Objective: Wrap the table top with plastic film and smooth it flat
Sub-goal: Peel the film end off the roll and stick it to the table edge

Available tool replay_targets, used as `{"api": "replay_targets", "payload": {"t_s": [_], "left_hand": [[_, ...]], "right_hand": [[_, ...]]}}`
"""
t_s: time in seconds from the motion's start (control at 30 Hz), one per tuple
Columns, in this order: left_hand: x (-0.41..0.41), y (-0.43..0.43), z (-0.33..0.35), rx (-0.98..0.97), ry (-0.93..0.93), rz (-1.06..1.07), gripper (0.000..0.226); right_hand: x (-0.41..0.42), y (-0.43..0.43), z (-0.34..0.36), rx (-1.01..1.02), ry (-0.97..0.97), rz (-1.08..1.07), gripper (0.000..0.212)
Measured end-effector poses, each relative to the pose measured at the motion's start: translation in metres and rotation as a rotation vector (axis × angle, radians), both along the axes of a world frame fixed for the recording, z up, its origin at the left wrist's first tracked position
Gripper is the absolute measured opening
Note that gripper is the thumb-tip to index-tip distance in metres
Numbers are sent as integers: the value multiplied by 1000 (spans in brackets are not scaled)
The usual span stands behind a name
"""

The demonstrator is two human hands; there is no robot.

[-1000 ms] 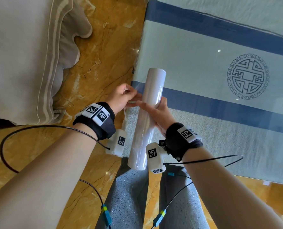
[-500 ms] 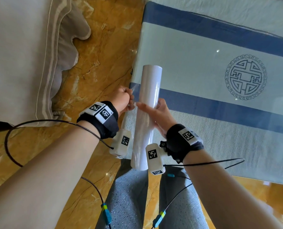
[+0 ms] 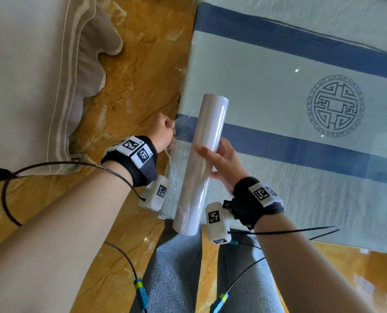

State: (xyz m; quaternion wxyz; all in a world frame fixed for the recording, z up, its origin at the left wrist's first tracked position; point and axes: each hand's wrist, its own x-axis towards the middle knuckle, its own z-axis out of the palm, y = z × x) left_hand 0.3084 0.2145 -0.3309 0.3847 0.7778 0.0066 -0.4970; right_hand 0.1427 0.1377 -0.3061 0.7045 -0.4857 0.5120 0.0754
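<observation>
Left grip [image 3: 162,132] pinches film [image 3: 184,126], right grip [image 3: 226,163] holds roll [image 3: 210,132].

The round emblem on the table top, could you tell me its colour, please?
The round emblem is dark blue on pale cloth; the head view shows it.

Black left wristband [image 3: 142,170] and right wristband [image 3: 251,208], white coded tags [image 3: 134,149] on top; white tagged boxes [image 3: 217,222] under wrists; thin black cables [image 3: 52,164], blue-green connectors [image 3: 140,292]; grey speckled trousers [image 3: 172,274].
</observation>
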Motion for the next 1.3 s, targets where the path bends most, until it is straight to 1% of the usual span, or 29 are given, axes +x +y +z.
{"api": "replay_targets", "payload": {"t_s": [0.07, 0.17, 0.27, 0.33, 0.4, 0.47, 0.5, 0.53, 0.63, 0.67, 0.77, 0.9, 0.93, 1.0, 1.07, 1.13, 1.2, 1.23, 1.27, 1.3], "left_hand": [[0, 1, -2, 15, -51, -51, 28], [-2, 4, -6, 31, -127, -118, 17], [-2, 2, -6, 25, -147, -53, 11], [2, 2, -2, -32, -63, 45, 13], [6, 1, 6, -135, 137, 154, 20], [8, 2, 14, -193, 339, 227, 36], [9, 2, 16, -185, 389, 221, 43], [9, 3, 18, -158, 406, 172, 47], [1, 8, 23, -64, 435, -111, 62], [-3, 10, 24, -51, 452, -186, 63], [-17, 16, 24, -85, 506, -292, 45], [-28, 20, 19, -192, 468, -180, 13], [-30, 20, 18, -210, 452, -155, 9], [-32, 19, 18, -222, 436, -128, 9], [-34, 18, 17, -207, 436, -82, 10], [-35, 19, 16, -177, 430, 29, 11], [-32, 21, 13, -171, 435, 135, 10], [-31, 23, 12, -173, 453, 133, 9], [-30, 24, 12, -166, 467, 87, 12], [-32, 24, 12, -141, 465, 7, 19]], "right_hand": [[-2, 1, -2, -24, 17, -13, 71], [-2, 5, -6, -197, 49, 52, 72], [2, 10, -7, -345, 61, 105, 73], [5, 9, -7, -377, 57, 102, 70], [7, 5, -5, -382, 54, 70, 64], [8, -1, -2, -334, 54, 26, 61], [8, -3, -1, -293, 53, 0, 61], [9, -5, 0, -257, 53, -29, 61], [11, -9, 4, -209, 67, -93, 63], [12, -10, 4, -206, 69, -106, 63], [11, -17, 5, -215, 69, -149, 64], [8, -18, 6, -284, 92, -102, 73], [7, -17, 6, -305, 92, -94, 74], [4, -17, 5, -341, 94, -76, 75], [0, -18, 3, -371, 89, -63, 70], [-4, -20, 0, -392, 95, -75, 63], [-7, -20, -1, -415, 117, -84, 62], [-8, -19, -1, -437, 122, -87, 61], [-8, -18, 0, -466, 124, -88, 60], [-8, -16, 0, -496, 128, -83, 60]]}}
